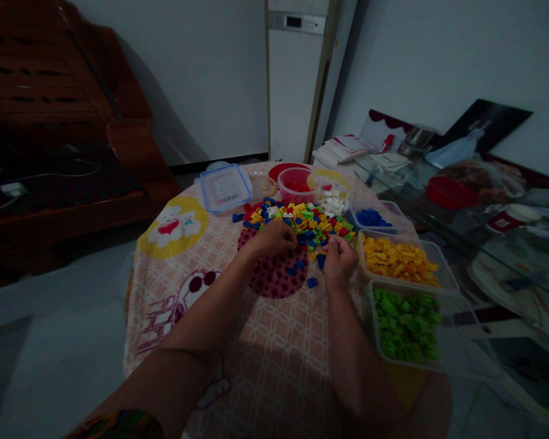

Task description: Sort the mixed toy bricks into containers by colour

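A mixed pile of small toy building bricks (pixel 308 221) in red, yellow, blue, green and white lies on the table. My left hand (pixel 277 238) is at the pile's near left edge, fingers curled downward and together. My right hand (pixel 341 259) is at the near right edge, thumb and forefinger pinched together; whatever is between them is too small to make out. A few loose blue bricks (pixel 312 282) lie on the cloth between my forearms. Beside my right hand is a clear box of yellow bricks (pixel 400 261), with green bricks (pixel 407 326) in another box nearer me.
Blue bricks (pixel 371 217) fill part of a clear box at the right. Red bricks (pixel 297 186) sit in a round tub behind the pile, near white bricks (pixel 333 204). A blue-rimmed lid (pixel 226 188) lies back left. A cluttered glass table (pixel 421 195) adjoins on the right.
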`<action>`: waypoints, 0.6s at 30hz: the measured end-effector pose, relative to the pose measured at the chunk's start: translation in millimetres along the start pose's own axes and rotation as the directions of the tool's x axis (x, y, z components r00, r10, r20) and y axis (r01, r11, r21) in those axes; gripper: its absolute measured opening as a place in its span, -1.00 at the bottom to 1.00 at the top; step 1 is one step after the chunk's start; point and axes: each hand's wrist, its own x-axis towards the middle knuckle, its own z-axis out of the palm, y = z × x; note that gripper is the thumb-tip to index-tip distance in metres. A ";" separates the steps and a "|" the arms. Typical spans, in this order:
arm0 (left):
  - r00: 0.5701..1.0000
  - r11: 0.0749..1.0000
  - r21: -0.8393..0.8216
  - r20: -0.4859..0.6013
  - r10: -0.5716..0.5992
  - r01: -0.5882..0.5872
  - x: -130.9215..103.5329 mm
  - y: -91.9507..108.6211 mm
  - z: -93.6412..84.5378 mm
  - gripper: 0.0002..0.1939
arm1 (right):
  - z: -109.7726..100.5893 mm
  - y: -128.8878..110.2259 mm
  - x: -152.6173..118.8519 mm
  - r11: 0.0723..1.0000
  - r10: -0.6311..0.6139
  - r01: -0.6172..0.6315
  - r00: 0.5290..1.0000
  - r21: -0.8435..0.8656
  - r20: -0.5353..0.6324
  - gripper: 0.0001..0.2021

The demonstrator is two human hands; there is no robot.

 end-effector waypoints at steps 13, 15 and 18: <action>0.749 0.946 -0.321 -0.637 -0.179 -0.046 92.8 1.7 -47.3 -0.81 | -9.5 -4.6 1.3 0.999 -0.043 0.037 0.969 -0.030 -0.243 -0.50; 0.710 0.961 -0.275 -0.681 -0.176 -0.026 109.7 4.8 -59.4 -0.78 | -9.1 -1.5 0.8 0.998 -0.058 0.049 0.969 -0.043 -0.239 -0.51; 0.673 0.985 -0.170 -0.724 -0.148 0.034 126.9 10.0 -74.4 -0.67 | -7.8 4.6 -2.1 0.995 -0.075 0.061 0.978 -0.078 -0.193 -0.50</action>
